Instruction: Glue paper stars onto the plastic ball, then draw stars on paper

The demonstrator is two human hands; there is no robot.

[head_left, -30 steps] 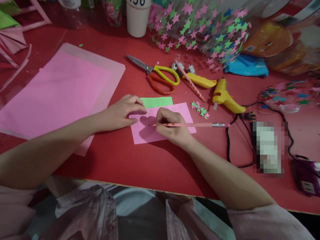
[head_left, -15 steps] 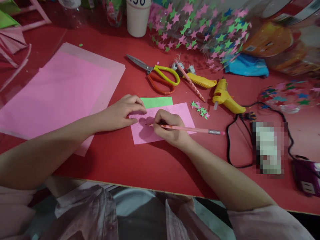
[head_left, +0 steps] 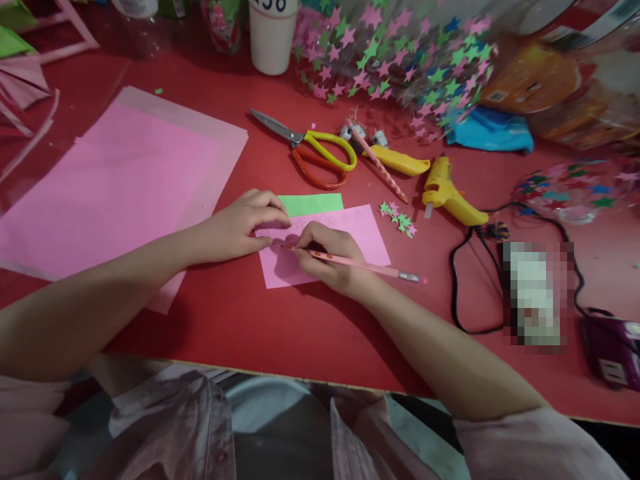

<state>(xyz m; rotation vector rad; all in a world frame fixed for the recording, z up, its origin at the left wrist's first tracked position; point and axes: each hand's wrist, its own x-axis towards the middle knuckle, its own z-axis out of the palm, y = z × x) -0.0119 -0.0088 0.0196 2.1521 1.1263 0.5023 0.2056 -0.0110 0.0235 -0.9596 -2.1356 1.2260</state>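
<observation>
My right hand (head_left: 333,257) pinches a pink pencil (head_left: 370,265), its tip on a small pink sheet of paper (head_left: 367,237). Faint outlines are drawn on that sheet, partly hidden by my fingers and their shadow. Flat on the left edge of the same sheet, my left hand (head_left: 250,223) rests with its fingers apart and holds nothing. From under the pink sheet's far edge sticks out a green paper strip (head_left: 315,203), also with faint drawn marks. A little pile of green and pink paper stars (head_left: 397,219) lies just right of the sheet.
Large pink sheets (head_left: 135,173) cover the table's left side. Beyond my hands lie scissors (head_left: 305,147), a second pencil (head_left: 377,163), a yellow cutter (head_left: 400,161) and a yellow glue gun (head_left: 453,193) with a black cord. A white cup (head_left: 271,40) and star-filled clear containers (head_left: 395,60) stand behind.
My right hand has shifted slightly left over the pink sheet, and the pencil's eraser end has swung toward me. My left hand stays in place on the sheet.
</observation>
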